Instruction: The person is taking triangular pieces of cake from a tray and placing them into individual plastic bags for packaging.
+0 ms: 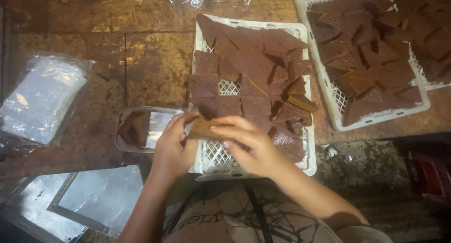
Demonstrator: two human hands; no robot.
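Brown, flat and triangular, the wafer piece (203, 128) sits pinched between the fingers of my left hand (173, 149) and my right hand (249, 146), just over the near edge of the white crate (206, 160). More brown pieces (253, 78) fill that crate on the table (141, 59), beside a clear tray (141, 129).

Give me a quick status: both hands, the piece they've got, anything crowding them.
Left hand and right hand both grip one brown piece. Held over white crate of brown pieces. Clear tray close at left, not blocking.
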